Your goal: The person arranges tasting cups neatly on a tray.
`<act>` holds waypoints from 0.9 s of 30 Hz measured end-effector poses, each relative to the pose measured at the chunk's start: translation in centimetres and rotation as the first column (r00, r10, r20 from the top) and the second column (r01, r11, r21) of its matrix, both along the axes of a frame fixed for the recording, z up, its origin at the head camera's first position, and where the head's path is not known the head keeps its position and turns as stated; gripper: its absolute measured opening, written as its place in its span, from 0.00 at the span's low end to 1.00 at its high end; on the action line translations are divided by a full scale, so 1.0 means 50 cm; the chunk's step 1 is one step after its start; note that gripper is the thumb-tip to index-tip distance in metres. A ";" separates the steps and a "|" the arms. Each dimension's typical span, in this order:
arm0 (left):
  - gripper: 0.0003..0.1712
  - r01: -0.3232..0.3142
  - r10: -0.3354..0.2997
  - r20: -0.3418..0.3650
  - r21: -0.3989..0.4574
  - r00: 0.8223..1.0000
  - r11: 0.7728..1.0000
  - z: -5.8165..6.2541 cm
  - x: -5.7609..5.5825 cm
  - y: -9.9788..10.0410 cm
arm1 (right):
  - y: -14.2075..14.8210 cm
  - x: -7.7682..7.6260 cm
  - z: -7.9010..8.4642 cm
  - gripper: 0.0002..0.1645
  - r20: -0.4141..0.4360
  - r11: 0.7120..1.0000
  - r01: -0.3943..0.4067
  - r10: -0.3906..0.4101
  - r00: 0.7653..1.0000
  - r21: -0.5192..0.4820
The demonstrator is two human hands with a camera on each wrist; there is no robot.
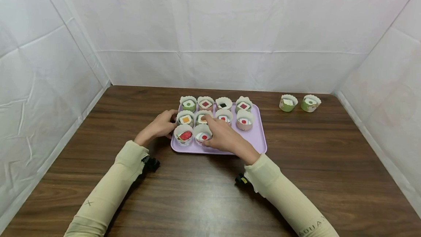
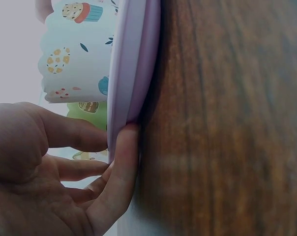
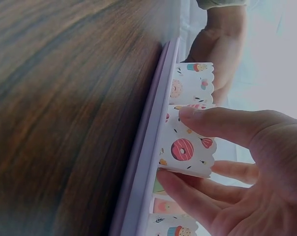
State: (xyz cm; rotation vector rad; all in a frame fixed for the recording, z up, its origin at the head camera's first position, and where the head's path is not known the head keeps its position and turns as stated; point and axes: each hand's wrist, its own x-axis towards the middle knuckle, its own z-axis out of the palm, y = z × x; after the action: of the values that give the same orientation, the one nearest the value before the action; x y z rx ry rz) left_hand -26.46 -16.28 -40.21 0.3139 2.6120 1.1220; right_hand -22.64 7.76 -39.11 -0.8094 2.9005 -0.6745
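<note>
A lilac tray (image 1: 258,134) bears several paper baking cups with scalloped rims. At its left edge, my left hand (image 1: 159,124) pinches the tray rim; the left wrist view shows fingers on both sides of the rim (image 2: 133,64). My right hand (image 1: 225,136) grips a white paper cup printed with doughnuts (image 3: 185,140), second from the left in the front row. Its thumb presses the near side and its other fingers go round the cup. Inside lies a white piece with a red spot (image 1: 204,137). Beside it stands a cup holding a red, strawberry-like piece (image 1: 185,135).
Behind these, two more rows of cups hold white pieces with orange (image 1: 186,119), red, black or green marks. Two green paper cups (image 1: 287,106) stand off the tray at the back right of the brown wooden table (image 1: 312,178). White sheeting (image 1: 230,21) surrounds the table's back and sides.
</note>
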 end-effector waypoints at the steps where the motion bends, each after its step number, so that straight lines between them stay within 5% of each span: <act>1: 0.33 0.001 -0.001 0.000 -0.002 1.000 1.000 0.001 0.000 0.000 | 0.001 0.000 0.000 0.47 0.002 1.000 -0.001 0.001 1.000 -0.002; 19: 0.33 -0.005 0.004 -0.007 -0.006 1.000 1.000 -0.002 0.000 -0.003 | 0.016 0.000 0.016 0.54 0.064 0.997 -0.068 0.065 0.996 0.040; 23: 0.33 -0.005 0.005 -0.003 -0.004 1.000 1.000 -0.001 0.001 -0.002 | 0.038 0.002 0.038 0.58 0.104 0.998 -0.065 0.065 0.992 -0.003; 27: 0.33 0.002 -0.002 0.000 0.002 1.000 1.000 -0.002 -0.001 -0.002 | 0.069 -0.001 0.057 0.50 0.100 0.993 -0.074 0.082 0.992 -0.089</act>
State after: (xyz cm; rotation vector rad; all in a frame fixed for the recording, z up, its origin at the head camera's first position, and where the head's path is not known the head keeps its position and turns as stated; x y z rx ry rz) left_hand -26.49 -16.36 -40.30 0.3172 2.6099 1.1245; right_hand -22.69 11.23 -36.28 -0.8644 2.7489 -0.8111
